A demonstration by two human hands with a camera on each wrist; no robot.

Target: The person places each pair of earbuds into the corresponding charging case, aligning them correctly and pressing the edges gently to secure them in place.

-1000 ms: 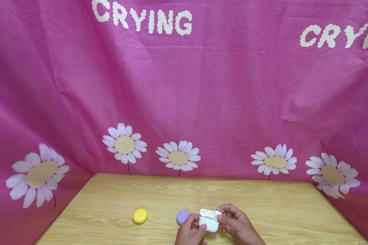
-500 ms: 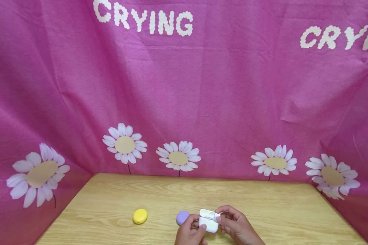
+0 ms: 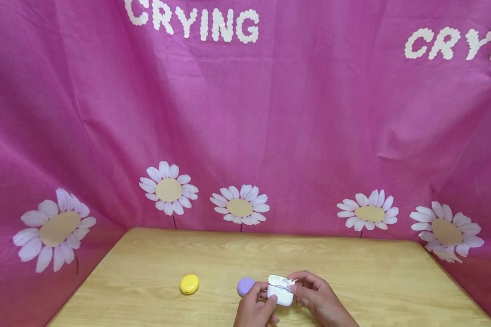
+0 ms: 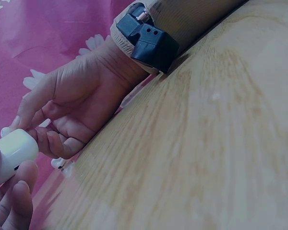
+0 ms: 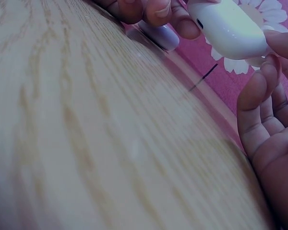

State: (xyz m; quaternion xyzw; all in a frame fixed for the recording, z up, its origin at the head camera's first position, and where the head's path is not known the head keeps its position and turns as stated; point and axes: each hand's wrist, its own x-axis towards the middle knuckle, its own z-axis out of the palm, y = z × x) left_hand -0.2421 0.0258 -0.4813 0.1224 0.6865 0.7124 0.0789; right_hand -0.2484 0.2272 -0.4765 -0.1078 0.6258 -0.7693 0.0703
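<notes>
Just above the table's near side, my left hand (image 3: 255, 305) grips a white earbud case (image 3: 280, 296) between thumb and fingers. Its lid (image 3: 278, 280) stands flipped up. At the right end of the opening, my right hand (image 3: 319, 297) pinches a white earbud (image 3: 291, 283) with thumb and forefinger. The case body (image 4: 20, 147) shows from below in the left wrist view, and a small white piece with dark spots (image 4: 58, 163) appears beneath the right hand's fingers. From the right wrist, the case (image 5: 230, 29) has a dark port in its underside. The case's inside is mostly hidden.
A round lavender case (image 3: 245, 286) lies on the wooden table (image 3: 147, 263) right behind the left hand. Farther left is a yellow oval case (image 3: 189, 284). Pink cloth (image 3: 303, 136) printed with daisies and lettering hangs around the back and sides.
The head view has shifted slightly, so everything sits a little higher. Both hands keep nearly the same place, with the earbud still pinched at the case's right end.
</notes>
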